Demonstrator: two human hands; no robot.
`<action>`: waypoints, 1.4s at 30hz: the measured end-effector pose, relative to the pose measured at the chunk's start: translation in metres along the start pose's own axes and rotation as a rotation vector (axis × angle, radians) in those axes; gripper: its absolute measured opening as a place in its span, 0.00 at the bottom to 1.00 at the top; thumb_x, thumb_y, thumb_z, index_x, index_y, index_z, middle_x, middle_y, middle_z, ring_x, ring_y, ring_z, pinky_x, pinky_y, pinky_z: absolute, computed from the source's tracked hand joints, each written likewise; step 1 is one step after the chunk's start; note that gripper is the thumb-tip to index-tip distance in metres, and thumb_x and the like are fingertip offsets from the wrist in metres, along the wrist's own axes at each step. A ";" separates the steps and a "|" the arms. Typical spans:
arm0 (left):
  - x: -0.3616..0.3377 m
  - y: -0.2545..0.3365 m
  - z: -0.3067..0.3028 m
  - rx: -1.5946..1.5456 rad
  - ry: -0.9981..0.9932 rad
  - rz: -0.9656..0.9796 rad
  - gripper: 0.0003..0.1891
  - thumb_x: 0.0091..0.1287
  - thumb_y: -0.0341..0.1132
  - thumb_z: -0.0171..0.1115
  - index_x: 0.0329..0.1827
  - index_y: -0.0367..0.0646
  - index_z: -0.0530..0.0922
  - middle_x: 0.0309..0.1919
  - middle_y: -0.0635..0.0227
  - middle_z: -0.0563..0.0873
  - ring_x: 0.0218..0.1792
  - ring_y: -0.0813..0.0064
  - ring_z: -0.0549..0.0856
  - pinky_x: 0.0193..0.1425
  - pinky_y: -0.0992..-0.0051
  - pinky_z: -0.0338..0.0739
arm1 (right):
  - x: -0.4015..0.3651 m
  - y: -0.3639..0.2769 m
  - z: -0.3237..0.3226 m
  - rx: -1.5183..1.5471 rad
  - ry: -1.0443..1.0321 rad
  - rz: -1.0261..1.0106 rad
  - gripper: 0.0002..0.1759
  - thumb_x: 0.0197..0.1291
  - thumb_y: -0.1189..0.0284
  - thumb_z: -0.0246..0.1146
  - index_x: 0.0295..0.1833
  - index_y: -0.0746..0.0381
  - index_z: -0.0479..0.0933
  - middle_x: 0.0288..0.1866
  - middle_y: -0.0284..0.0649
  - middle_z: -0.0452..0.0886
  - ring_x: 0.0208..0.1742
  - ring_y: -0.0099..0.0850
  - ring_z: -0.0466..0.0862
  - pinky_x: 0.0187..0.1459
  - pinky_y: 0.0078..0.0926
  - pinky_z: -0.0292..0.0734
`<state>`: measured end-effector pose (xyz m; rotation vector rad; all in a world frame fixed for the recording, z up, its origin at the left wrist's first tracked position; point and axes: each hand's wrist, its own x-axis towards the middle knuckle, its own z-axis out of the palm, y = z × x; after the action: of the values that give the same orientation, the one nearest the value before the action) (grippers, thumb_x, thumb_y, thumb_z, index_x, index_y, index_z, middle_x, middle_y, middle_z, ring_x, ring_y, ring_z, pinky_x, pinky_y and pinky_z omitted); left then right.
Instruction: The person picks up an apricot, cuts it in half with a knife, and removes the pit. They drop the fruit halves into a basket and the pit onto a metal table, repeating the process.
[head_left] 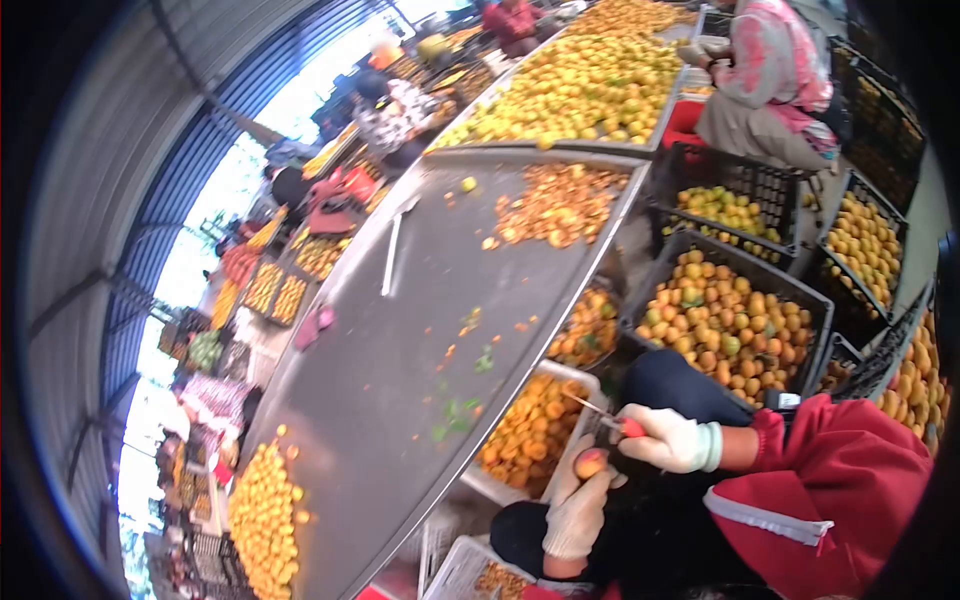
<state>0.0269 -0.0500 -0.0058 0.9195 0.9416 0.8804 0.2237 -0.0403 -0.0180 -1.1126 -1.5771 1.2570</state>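
Note:
My left hand (577,515), in a white glove, is closed around an apricot (590,462) with a reddish cheek. Close beside it, my gloved right hand (668,440) grips the red handle of a knife (631,428). The thin blade points up and left, toward a white crate (590,382) of orange apricot pieces, and appears apart from the held apricot. Both hands are over my lap, between this crate and my red jacket (830,490). Glove fingers partly hide the apricot.
A metal-topped table (400,380) runs along my left, with a loose metal bar (393,250), cut pieces and leaves on it. A black crate (825,325) of whole apricots stands beside my knee. A co-worker (770,75) sits beyond the crates; other people work across the table.

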 end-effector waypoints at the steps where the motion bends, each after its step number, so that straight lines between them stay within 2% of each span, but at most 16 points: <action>1: -0.003 -0.001 -0.003 0.017 -0.005 0.009 0.27 0.65 0.27 0.55 0.70 0.40 0.67 0.43 0.66 0.80 0.39 0.74 0.79 0.49 0.74 0.77 | -0.001 -0.002 0.000 -0.075 -0.010 -0.012 0.13 0.62 0.66 0.61 0.49 0.61 0.76 0.40 0.48 0.82 0.42 0.43 0.84 0.43 0.36 0.78; 3: -0.006 -0.004 -0.012 -0.035 -0.050 0.044 0.27 0.66 0.26 0.56 0.70 0.40 0.66 0.45 0.66 0.79 0.39 0.76 0.79 0.49 0.76 0.78 | -0.001 0.001 0.003 -0.155 -0.019 -0.113 0.11 0.62 0.65 0.61 0.44 0.62 0.77 0.36 0.48 0.81 0.39 0.44 0.83 0.41 0.38 0.77; 4: -0.007 -0.007 -0.017 -0.090 -0.120 0.071 0.27 0.67 0.25 0.56 0.71 0.39 0.64 0.47 0.65 0.78 0.39 0.78 0.79 0.49 0.78 0.78 | -0.002 -0.009 0.003 -0.099 -0.069 0.007 0.11 0.62 0.65 0.59 0.41 0.62 0.77 0.33 0.48 0.81 0.38 0.44 0.83 0.40 0.37 0.77; 7: -0.008 -0.008 -0.032 -0.025 -0.192 0.005 0.28 0.66 0.26 0.57 0.71 0.40 0.64 0.47 0.65 0.78 0.38 0.78 0.78 0.48 0.77 0.78 | -0.003 -0.010 0.008 -0.169 -0.219 0.146 0.12 0.62 0.64 0.58 0.41 0.62 0.77 0.31 0.49 0.81 0.35 0.45 0.83 0.39 0.38 0.77; 11: -0.016 -0.001 -0.022 -0.099 -0.133 -0.050 0.27 0.68 0.28 0.58 0.71 0.40 0.64 0.45 0.66 0.78 0.39 0.79 0.78 0.45 0.78 0.77 | -0.004 0.001 0.017 -0.113 -0.331 0.106 0.13 0.62 0.63 0.58 0.43 0.62 0.76 0.30 0.50 0.81 0.34 0.46 0.84 0.38 0.39 0.77; 17: -0.018 -0.006 -0.027 0.456 -0.108 0.136 0.23 0.67 0.26 0.61 0.64 0.38 0.66 0.43 0.64 0.78 0.30 0.79 0.78 0.35 0.79 0.77 | -0.007 -0.001 0.031 -0.417 -0.276 0.059 0.16 0.61 0.57 0.61 0.44 0.58 0.74 0.28 0.52 0.81 0.33 0.52 0.84 0.36 0.47 0.79; 19: -0.018 -0.018 -0.037 0.557 -0.099 0.155 0.24 0.66 0.31 0.65 0.62 0.38 0.66 0.42 0.64 0.78 0.29 0.80 0.78 0.34 0.79 0.77 | -0.008 0.006 0.041 -0.518 -0.273 0.092 0.16 0.63 0.58 0.60 0.44 0.58 0.70 0.25 0.51 0.79 0.30 0.51 0.84 0.33 0.46 0.78; 21: -0.024 -0.010 -0.026 0.500 0.017 -0.073 0.22 0.65 0.31 0.67 0.59 0.38 0.71 0.41 0.64 0.80 0.35 0.74 0.81 0.41 0.75 0.78 | -0.011 0.001 0.044 -0.472 -0.272 0.124 0.15 0.65 0.59 0.58 0.46 0.59 0.69 0.24 0.50 0.79 0.30 0.52 0.83 0.33 0.46 0.77; 23: -0.026 -0.017 -0.035 0.300 -0.100 -0.039 0.14 0.75 0.34 0.53 0.60 0.41 0.69 0.53 0.63 0.79 0.49 0.75 0.81 0.54 0.77 0.78 | -0.013 0.008 0.048 -0.420 -0.243 0.109 0.15 0.65 0.59 0.57 0.46 0.59 0.69 0.25 0.50 0.79 0.31 0.52 0.83 0.34 0.47 0.77; 30: -0.022 -0.019 -0.009 0.421 0.034 0.274 0.14 0.66 0.25 0.65 0.51 0.41 0.71 0.39 0.68 0.80 0.38 0.80 0.80 0.40 0.82 0.78 | -0.011 0.018 0.051 -0.369 -0.312 0.235 0.15 0.65 0.59 0.57 0.47 0.59 0.72 0.29 0.50 0.82 0.33 0.51 0.85 0.37 0.45 0.78; 32: -0.020 -0.012 -0.011 0.578 -0.137 0.330 0.08 0.72 0.31 0.60 0.49 0.39 0.73 0.36 0.67 0.81 0.35 0.77 0.80 0.36 0.80 0.79 | -0.016 0.053 0.067 -0.122 -0.187 0.067 0.16 0.65 0.58 0.57 0.43 0.61 0.75 0.32 0.50 0.84 0.34 0.49 0.86 0.41 0.44 0.79; 33: -0.015 -0.009 -0.016 0.586 -0.114 0.328 0.08 0.72 0.31 0.60 0.49 0.39 0.73 0.36 0.67 0.81 0.35 0.77 0.80 0.36 0.80 0.79 | -0.012 0.069 0.075 -0.009 -0.164 -0.032 0.14 0.63 0.58 0.59 0.35 0.58 0.74 0.23 0.40 0.81 0.22 0.39 0.82 0.28 0.38 0.78; 35: -0.007 -0.003 -0.035 0.728 -0.269 0.353 0.27 0.68 0.46 0.66 0.61 0.39 0.67 0.43 0.69 0.78 0.36 0.83 0.76 0.40 0.82 0.74 | -0.009 0.015 0.047 0.486 -0.649 0.868 0.14 0.63 0.59 0.59 0.28 0.53 0.70 0.15 0.26 0.69 0.11 0.23 0.69 0.13 0.26 0.63; 37: -0.006 -0.001 -0.045 0.581 -0.316 0.155 0.32 0.67 0.55 0.64 0.62 0.40 0.68 0.43 0.72 0.76 0.41 0.84 0.74 0.46 0.83 0.72 | -0.012 -0.022 0.032 0.754 -0.701 0.927 0.17 0.64 0.62 0.59 0.23 0.48 0.64 0.12 0.19 0.56 0.09 0.12 0.56 0.10 0.16 0.45; 40: -0.010 0.005 -0.030 0.347 -0.241 0.265 0.37 0.62 0.60 0.65 0.62 0.38 0.70 0.46 0.71 0.76 0.44 0.80 0.75 0.50 0.79 0.72 | -0.009 -0.041 0.021 0.968 -0.739 0.889 0.18 0.67 0.67 0.56 0.22 0.49 0.61 0.13 0.19 0.54 0.09 0.12 0.54 0.11 0.14 0.45; 42: -0.013 0.008 -0.033 0.264 -0.197 0.292 0.38 0.63 0.58 0.65 0.66 0.37 0.70 0.50 0.67 0.78 0.45 0.78 0.78 0.51 0.78 0.75 | -0.008 -0.039 0.017 0.706 -0.582 0.676 0.12 0.66 0.67 0.58 0.28 0.54 0.71 0.15 0.25 0.64 0.12 0.17 0.63 0.15 0.19 0.56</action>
<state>-0.0093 -0.0508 -0.0052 1.3715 0.7746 0.9029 0.2038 -0.0565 0.0169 -0.8532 -0.9471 2.5191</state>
